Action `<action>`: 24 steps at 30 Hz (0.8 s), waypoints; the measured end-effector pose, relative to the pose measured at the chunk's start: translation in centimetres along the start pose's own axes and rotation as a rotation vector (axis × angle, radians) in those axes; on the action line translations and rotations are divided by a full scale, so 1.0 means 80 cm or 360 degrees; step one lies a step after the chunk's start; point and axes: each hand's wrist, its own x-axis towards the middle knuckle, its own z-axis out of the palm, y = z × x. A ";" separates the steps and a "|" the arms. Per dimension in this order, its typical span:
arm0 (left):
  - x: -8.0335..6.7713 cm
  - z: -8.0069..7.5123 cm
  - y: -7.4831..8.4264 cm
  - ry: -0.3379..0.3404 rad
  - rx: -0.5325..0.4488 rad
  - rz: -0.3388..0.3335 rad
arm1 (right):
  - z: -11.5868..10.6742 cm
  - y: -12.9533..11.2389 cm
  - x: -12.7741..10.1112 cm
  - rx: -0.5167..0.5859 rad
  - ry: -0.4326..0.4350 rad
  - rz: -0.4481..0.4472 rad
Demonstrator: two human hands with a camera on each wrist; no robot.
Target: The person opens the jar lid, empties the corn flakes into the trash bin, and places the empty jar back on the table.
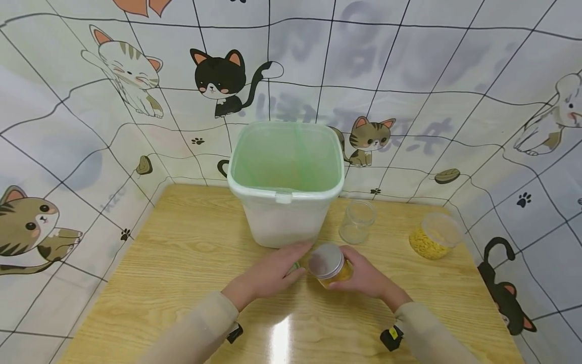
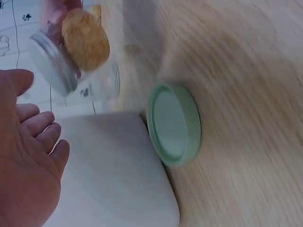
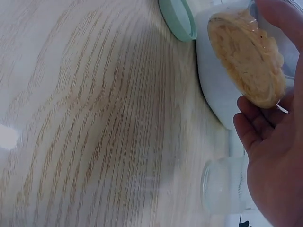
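Note:
My right hand [image 1: 366, 275] grips a clear jar [image 1: 327, 263] with a silver screw lid and golden-brown contents. It holds the jar tilted above the table, with its base facing the camera in the right wrist view. My left hand [image 1: 274, 273] reaches in from the other side, its fingers relaxed and apart from the jar in the left wrist view. Below that hand a round green lid [image 2: 189, 123] lies on the table against the white bin [image 1: 283, 220]; in the head view the hand mostly covers this lid.
The tall white bin stands against the cat-patterned wall covering [image 1: 300, 60]. An uncovered glass jar [image 1: 357, 222] stands right of the bin. A tub of yellow pieces [image 1: 429, 242] sits farther right on the wooden table [image 1: 191, 237].

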 end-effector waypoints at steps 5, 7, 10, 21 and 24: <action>0.013 0.008 0.011 -0.0064 -0.0021 0.0010 | 0.002 -0.006 0.001 -0.0005 -0.0060 -0.0032; 0.017 0.010 0.014 -0.0086 -0.0044 0.0019 | 0.002 -0.008 0.002 0.0010 -0.0097 -0.0026; 0.023 0.013 0.015 -0.0104 -0.0054 0.0029 | 0.004 -0.011 0.002 0.0004 -0.0148 -0.0023; 0.026 0.015 0.016 -0.0184 -0.0097 -0.0005 | 0.007 -0.018 -0.001 0.0040 -0.0222 0.0000; 0.026 0.015 0.016 -0.0180 -0.0053 0.0017 | 0.009 -0.016 -0.001 0.0033 -0.0219 -0.0015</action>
